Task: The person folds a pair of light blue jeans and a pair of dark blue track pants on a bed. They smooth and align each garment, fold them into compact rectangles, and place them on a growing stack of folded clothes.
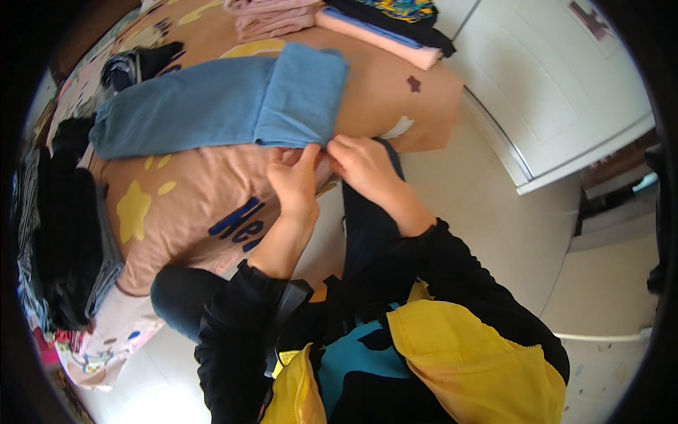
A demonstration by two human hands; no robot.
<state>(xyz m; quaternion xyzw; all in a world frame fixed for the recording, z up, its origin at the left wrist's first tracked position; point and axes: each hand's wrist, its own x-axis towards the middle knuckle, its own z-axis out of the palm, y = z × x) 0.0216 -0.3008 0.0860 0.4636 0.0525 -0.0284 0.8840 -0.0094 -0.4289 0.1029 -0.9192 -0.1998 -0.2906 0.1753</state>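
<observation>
A pair of light-blue trousers (185, 106), apparently denim, lies lengthwise on the bed with its right end folded back over itself. My left hand (294, 177) pinches the near edge of that folded part, thumb on top and fingers partly under the cloth. Close beside it, my right hand (363, 161) grips the near right corner with curled fingers. The fingertips of both hands are partly hidden by the fabric and by each other. A few creases run from the gripped corner into the folded layer.
The bed has a tan printed sheet (175, 212). Dark folded clothes (69, 249) are stacked at its left edge. Rolled dark items (124, 69) lie behind the trousers. Pink folded cloth (275, 21) and another folded stack (381, 40) sit at the back. A white cabinet (551, 79) stands right.
</observation>
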